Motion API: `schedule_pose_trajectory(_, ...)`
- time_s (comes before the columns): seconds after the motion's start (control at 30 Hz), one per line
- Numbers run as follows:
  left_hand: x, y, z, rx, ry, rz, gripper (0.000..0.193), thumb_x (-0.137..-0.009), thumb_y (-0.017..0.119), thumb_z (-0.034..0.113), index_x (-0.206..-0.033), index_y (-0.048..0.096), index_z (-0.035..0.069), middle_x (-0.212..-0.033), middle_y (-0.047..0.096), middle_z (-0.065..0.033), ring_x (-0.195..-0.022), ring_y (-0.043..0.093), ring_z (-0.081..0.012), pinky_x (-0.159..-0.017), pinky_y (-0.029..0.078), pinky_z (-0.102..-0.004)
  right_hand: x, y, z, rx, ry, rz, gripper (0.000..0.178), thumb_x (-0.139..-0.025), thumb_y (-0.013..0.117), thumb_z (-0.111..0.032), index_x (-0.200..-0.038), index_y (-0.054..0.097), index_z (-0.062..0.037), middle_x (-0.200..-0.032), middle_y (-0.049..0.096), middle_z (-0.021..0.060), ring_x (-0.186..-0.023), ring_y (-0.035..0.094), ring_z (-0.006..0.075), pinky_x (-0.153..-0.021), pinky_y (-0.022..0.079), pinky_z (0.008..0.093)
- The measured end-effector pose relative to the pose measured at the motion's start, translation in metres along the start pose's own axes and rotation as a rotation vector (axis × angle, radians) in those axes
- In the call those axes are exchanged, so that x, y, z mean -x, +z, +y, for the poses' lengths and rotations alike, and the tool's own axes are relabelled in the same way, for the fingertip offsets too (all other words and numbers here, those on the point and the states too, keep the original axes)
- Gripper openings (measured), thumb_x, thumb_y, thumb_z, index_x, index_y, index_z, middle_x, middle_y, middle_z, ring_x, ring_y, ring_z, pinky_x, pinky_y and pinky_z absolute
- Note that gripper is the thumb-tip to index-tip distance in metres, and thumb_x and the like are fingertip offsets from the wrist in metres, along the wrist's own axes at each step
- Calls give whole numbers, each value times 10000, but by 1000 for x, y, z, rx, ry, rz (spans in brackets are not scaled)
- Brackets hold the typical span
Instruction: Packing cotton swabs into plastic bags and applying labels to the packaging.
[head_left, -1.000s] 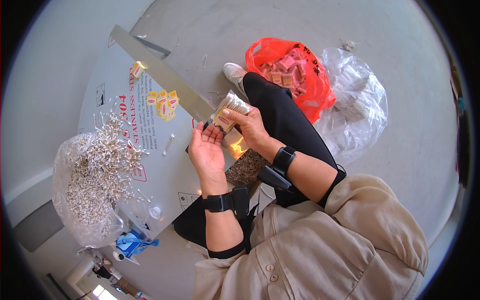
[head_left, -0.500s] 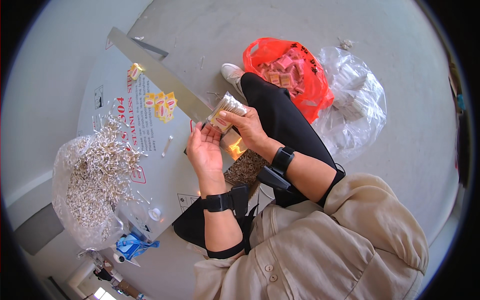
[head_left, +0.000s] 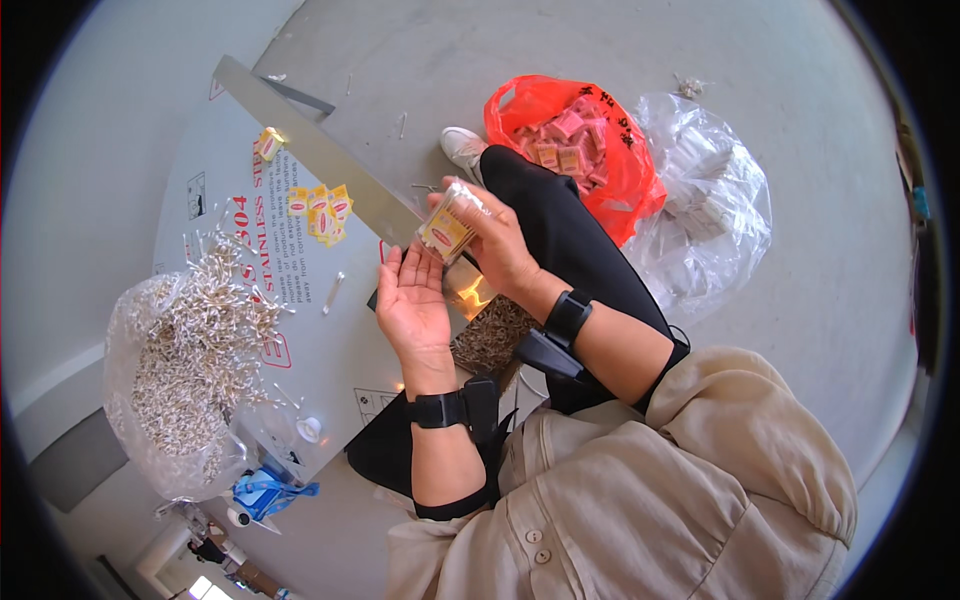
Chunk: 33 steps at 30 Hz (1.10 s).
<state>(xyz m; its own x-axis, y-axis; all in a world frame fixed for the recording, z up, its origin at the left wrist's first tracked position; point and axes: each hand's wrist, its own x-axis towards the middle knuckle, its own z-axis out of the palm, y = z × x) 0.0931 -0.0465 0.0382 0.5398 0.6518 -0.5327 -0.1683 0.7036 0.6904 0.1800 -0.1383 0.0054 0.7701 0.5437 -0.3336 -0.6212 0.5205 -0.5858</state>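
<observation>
My right hand [head_left: 503, 243] grips a small clear pack of cotton swabs [head_left: 447, 232] with a yellow label facing up, fingers wrapped round its far side. Just below it, my left hand [head_left: 415, 305] lies palm up with its fingers stretched out. Its fingertips are close to the pack's lower end; whether they touch I cannot tell. Beneath my hands, a shiny metal surface [head_left: 466, 288] reflects orange light, beside a heap of brownish sticks [head_left: 490, 335] partly hidden by my right forearm. Yellow label cards [head_left: 325, 215] lie overlapping on the sheet-covered table [head_left: 350, 330].
At the left, a clear bag [head_left: 125, 350] spills a large heap of cotton swabs [head_left: 190, 370]. Another yellow-labelled piece [head_left: 268, 143] lies near the table's metal edge [head_left: 320, 140]. To the right, a red bag [head_left: 640, 190] of pink packs stands beside a clear plastic bag [head_left: 715, 190] on the floor.
My right hand has turned the pack so its yellow label shows more fully and the swab ends less. My left hand has shifted slightly lower, its fingers more extended.
</observation>
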Motion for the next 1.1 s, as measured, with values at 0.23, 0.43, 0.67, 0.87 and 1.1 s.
schedule_pose_trajectory(0.23,-4,-1,-2,56,-71,-118,568,-1027,453,394,-1351,364,-64,-1327,502,-273,-1223,524,-349,-1083,418,-466,-10,-5,-1,-23,-23,17,408,-1001,571,-290,-1299,549,-11,-1189,659,124,-1077,626,191,-934,515,346)
schedule_pose_trajectory(0.43,-3,18,-2,77,-93,-280,501,-1031,461,316,-1345,395,-69,-1325,508,-270,-1198,546,-341,-1052,449,-461,-14,-2,-29,39,-129,88,342,-1006,546,-210,-1261,558,18,-1164,671,142,-1073,647,220,-892,550,366)
schedule_pose_trajectory(0.67,29,35,18,-640,512,-349,262,-943,565,51,-1191,599,-25,-1207,617,-158,-1017,628,-211,-859,506,-298,-7,16,-76,-319,348,283,292,-1012,465,-145,-1195,501,79,-1142,626,243,-1064,644,356,-915,545,481)
schedule_pose_trajectory(0.87,54,26,47,-934,609,-527,363,-752,673,52,-1115,684,48,-1253,616,-114,-1093,598,-191,-843,462,-317,18,14,-46,-404,631,264,251,-1004,492,-151,-1143,485,58,-1097,620,221,-1010,653,346,-918,534,506)
schedule_pose_trajectory(1.1,71,2,59,-861,262,-580,394,-695,699,12,-1089,688,-6,-1264,616,-139,-1156,589,-213,-1007,438,-347,41,29,-19,-316,747,176,218,-1005,454,-127,-1123,503,49,-1064,613,193,-975,657,335,-889,548,508)
